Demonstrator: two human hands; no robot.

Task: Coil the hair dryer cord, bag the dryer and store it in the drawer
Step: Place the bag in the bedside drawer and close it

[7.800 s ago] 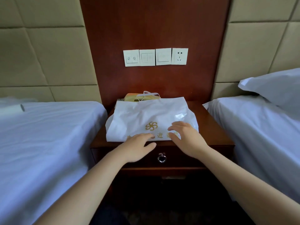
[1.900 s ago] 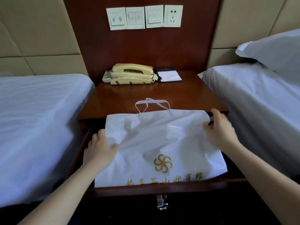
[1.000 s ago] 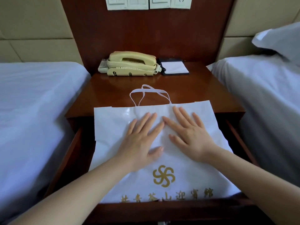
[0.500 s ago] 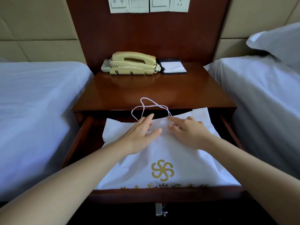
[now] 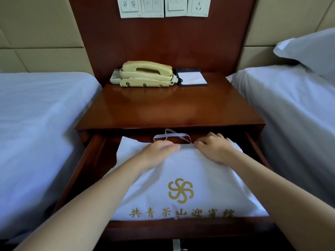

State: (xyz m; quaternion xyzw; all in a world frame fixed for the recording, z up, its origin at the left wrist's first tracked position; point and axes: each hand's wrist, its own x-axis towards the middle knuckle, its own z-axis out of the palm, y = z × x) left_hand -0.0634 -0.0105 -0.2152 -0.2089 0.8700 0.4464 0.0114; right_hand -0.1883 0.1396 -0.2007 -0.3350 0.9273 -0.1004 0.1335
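Head view: white plastic bag with gold pinwheel logo and gold lettering (image 5: pixel 181 180) lying in open dark-wood drawer (image 5: pixel 94 156) of reddish-brown wooden table (image 5: pixel 163 109). Left hand (image 5: pixel 159 151) and right hand (image 5: pixel 215 149) resting palm-down on bag's far edge, fingers together, slightly curled, pressing, gripping nothing. White loop handles (image 5: pixel 172 136) protruding beyond fingertips. Cream corded telephone (image 5: pixel 145 74) and black-framed notepad (image 5: pixel 192 78) at table rear.
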